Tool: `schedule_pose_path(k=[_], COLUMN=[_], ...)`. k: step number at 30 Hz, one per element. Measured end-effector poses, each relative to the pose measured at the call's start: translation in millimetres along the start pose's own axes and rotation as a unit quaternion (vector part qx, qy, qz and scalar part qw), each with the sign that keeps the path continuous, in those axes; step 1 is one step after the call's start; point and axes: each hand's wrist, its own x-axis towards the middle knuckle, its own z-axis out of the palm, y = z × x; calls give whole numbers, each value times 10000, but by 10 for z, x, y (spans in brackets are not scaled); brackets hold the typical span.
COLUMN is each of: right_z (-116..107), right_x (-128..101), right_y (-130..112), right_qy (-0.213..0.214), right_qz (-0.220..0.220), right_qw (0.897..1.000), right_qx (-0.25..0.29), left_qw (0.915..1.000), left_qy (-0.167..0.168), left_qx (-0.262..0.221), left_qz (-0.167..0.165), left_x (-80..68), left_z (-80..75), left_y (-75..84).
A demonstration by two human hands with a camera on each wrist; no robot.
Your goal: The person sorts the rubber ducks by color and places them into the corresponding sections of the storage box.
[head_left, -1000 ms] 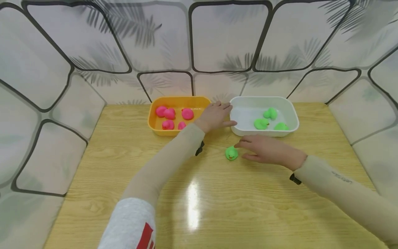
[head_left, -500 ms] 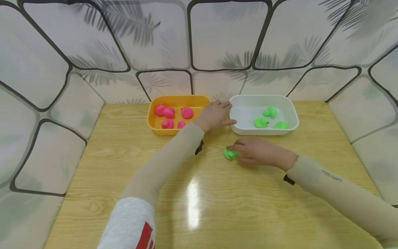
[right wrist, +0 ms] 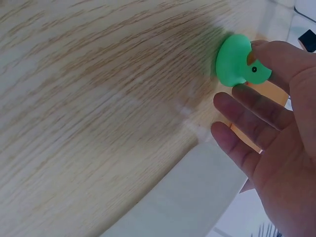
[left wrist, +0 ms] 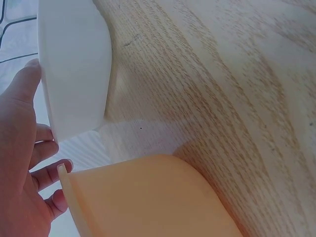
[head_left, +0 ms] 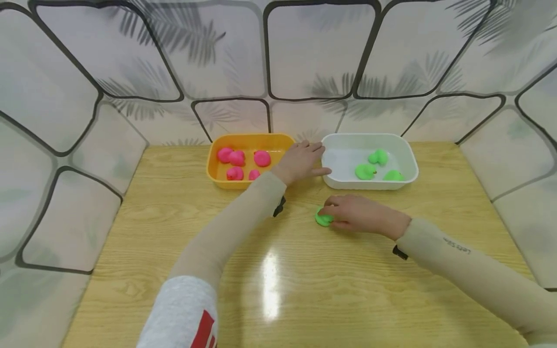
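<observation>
Since the earlier frame, right hand has closed its fingers onto the green duck, half hiding it. Left hand rests open-fingered between orange tray and white tray; bare surface lies near.

The right hand fills the right side of the right wrist view, palm toward the camera. Its thumb and a fingertip pinch a small green duck — the eye and orange beak show just beside the thumb. The duck's flat base faces the wooden table. The other fingers spread loosely below the duck, apart from it. Past the table's edge — toward the lower right — lies a pale, blurred surface.
</observation>
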Motion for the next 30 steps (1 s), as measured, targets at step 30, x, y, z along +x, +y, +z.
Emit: schedule_pose_path(k=[30], right_z=[-35], right_x=[-222], right_y=[-3], right_qy=[298], right_qz=[208], right_qw=[9992], right_qx=[140], left_qw=[10000], left_qy=[50], left_qx=[78], left_qz=[-10], left_x=[3], left_z=[22], left_y=[4])
